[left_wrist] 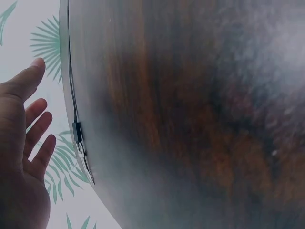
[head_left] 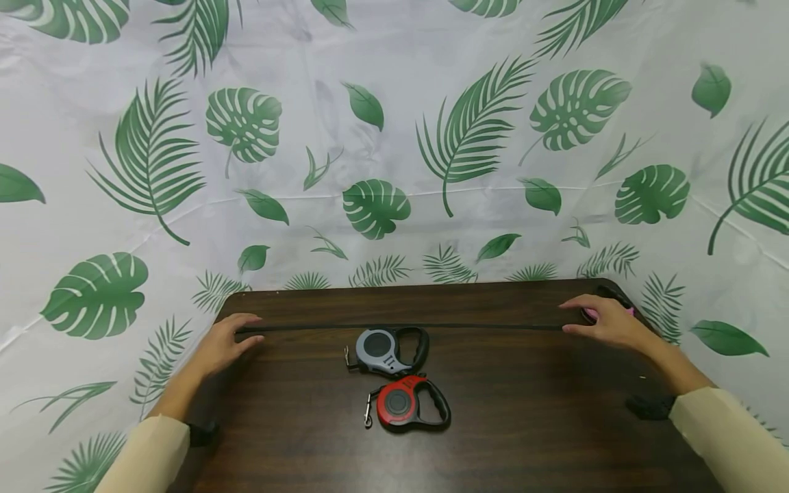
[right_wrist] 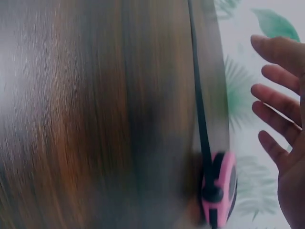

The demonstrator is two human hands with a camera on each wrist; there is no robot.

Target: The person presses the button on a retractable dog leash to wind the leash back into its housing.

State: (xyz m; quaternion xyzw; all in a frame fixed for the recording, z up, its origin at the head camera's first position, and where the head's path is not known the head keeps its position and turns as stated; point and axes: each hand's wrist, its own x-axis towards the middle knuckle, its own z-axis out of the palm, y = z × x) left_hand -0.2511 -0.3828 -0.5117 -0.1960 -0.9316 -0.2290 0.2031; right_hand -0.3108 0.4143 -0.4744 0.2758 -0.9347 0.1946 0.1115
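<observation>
A pink and black retractable dog leash (right_wrist: 221, 214) lies at the table's right end, partly behind my right hand (head_left: 607, 323) in the head view. Its black strap (head_left: 468, 326) is pulled out nearly straight across the table, and its metal clip (left_wrist: 84, 157) lies near the left edge. My left hand (head_left: 217, 347) hovers by the clip end with fingers spread, holding nothing. Beside the pink leash, the right hand is likewise relaxed, thumb and fingers apart. Two more retractable leashes lie in the middle, a grey one (head_left: 370, 361) just behind a red one (head_left: 396, 402).
The dark wood-grain table (head_left: 296, 438) has rounded far corners. A white cloth with green leaf prints (head_left: 394, 137) hangs behind and along both sides. Dark bands circle both wrists.
</observation>
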